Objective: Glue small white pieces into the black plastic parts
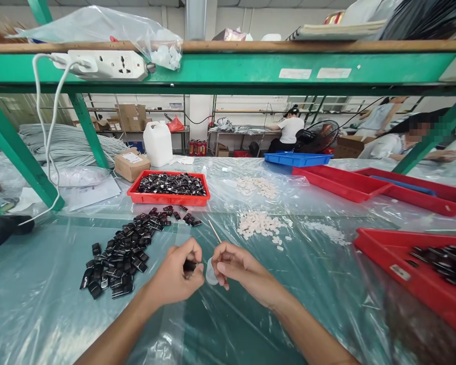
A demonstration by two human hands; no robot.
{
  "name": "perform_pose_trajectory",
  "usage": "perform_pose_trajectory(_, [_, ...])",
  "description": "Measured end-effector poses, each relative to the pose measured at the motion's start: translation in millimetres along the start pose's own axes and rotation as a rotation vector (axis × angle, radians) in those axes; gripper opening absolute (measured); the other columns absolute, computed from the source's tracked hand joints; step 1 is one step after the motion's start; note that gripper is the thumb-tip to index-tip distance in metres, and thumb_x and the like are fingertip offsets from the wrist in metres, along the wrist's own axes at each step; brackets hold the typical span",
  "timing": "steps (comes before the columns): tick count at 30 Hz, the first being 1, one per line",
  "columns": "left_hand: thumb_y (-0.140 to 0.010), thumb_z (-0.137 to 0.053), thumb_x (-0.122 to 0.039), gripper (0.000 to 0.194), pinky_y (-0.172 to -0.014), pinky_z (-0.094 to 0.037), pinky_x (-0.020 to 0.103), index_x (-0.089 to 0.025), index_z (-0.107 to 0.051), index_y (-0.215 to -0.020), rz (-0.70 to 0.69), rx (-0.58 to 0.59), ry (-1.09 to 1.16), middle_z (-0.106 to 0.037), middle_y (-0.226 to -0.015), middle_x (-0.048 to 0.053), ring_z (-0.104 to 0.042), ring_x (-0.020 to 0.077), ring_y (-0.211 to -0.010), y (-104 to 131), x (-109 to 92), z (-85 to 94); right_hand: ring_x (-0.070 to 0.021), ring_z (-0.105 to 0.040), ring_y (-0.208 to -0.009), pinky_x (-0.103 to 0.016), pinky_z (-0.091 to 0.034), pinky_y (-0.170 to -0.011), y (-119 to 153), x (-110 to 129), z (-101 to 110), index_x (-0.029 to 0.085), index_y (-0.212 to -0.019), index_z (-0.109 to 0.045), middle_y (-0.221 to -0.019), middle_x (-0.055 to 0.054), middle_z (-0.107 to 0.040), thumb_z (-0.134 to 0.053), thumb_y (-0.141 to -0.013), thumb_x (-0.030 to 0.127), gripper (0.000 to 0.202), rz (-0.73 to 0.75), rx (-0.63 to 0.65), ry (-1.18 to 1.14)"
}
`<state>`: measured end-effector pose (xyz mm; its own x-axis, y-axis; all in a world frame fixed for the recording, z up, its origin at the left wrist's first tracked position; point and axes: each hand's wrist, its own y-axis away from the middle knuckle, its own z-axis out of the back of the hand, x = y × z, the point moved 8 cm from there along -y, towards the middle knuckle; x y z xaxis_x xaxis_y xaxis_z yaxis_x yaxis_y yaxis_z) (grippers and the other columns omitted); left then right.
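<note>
At the middle of the bench my left hand (178, 274) is closed, with a small black plastic part (190, 265) pinched between thumb and fingers. Close beside it, my right hand (237, 266) is closed round a thin light stick (214, 231) that points up and away. A translucent whitish round piece (211, 275) shows at the right fingertips; how it is held is partly hidden. To the left of my hands lies a loose pile of black plastic parts (117, 258), some with shiny metal. Beyond my right hand is a heap of small white pieces (259, 224).
A red tray (168, 201) of black parts stands behind the pile. More white pieces (257, 187) and tiny white bits (327, 232) lie farther off. Another red tray (399, 274) is at right. A green shelf frame (228, 68) crosses overhead. Other people (292, 131) sit beyond.
</note>
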<state>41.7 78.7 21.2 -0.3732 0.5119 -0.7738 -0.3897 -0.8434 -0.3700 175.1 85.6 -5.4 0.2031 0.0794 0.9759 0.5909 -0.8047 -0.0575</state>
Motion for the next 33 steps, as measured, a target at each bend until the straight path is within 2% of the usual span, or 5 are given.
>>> perform_pose_trajectory(7, [-0.084, -0.055, -0.020, 0.017, -0.043, -0.019, 0.020, -0.025, -0.038, -0.082, 0.013, -0.059, 0.000, -0.029, -0.058, -0.012, -0.023, 0.0076, -0.047, -3, 4, 5.4, -0.0094, -0.051, -0.060, -0.024, -0.039, -0.055, 2, 15, 9, 0.020, -0.083, -0.059, -0.069, 0.004, -0.057, -0.075, -0.085, 0.050, 0.034, 0.037, -0.117, 0.005])
perform_pose_trajectory(12, [-0.094, -0.054, -0.031, 0.010, -0.045, -0.022, 0.021, -0.024, -0.049, -0.091, 0.059, 0.032, -0.029, -0.035, -0.063, -0.009, -0.029, 0.0098, -0.053, -3, 8, -5.3, -0.0091, -0.048, -0.059, -0.025, -0.037, -0.056, 4, 20, 18, 0.020, -0.081, -0.060, -0.066, 0.004, -0.055, -0.075, -0.085, 0.050, 0.034, 0.046, -0.186, -0.014])
perform_pose_trajectory(18, [-0.102, -0.049, -0.043, 0.020, -0.051, -0.028, 0.023, -0.025, -0.052, -0.094, 0.057, 0.042, -0.136, -0.035, -0.063, -0.009, -0.032, 0.0115, -0.054, -3, 17, -4.6, -0.0086, -0.045, -0.056, -0.026, -0.033, -0.055, 3, 24, 29, 0.021, -0.079, -0.058, -0.065, 0.005, -0.052, -0.076, -0.084, 0.051, 0.036, 0.078, -0.259, -0.031])
perform_pose_trajectory(28, [-0.104, -0.046, -0.043, 0.020, -0.059, -0.031, 0.027, -0.026, -0.050, -0.096, 0.035, 0.059, -0.205, -0.038, -0.065, -0.008, -0.033, 0.0127, -0.057, -4, 15, -2.6, -0.0096, -0.044, -0.057, -0.026, -0.034, -0.055, 3, 24, 30, 0.021, -0.080, -0.058, -0.067, 0.004, -0.053, -0.075, -0.082, 0.053, 0.037, 0.090, -0.306, -0.019])
perform_pose_trajectory(33, [-0.103, -0.047, -0.040, 0.017, -0.056, -0.029, 0.027, -0.026, -0.050, -0.093, 0.059, 0.079, -0.154, -0.036, -0.066, -0.008, -0.030, 0.0129, -0.056, -4, 17, -2.7, -0.0095, -0.044, -0.057, -0.026, -0.035, -0.054, 3, 25, 48, 0.022, -0.081, -0.055, -0.067, 0.005, -0.050, -0.069, -0.085, 0.055, 0.036, 0.147, -0.431, 0.050])
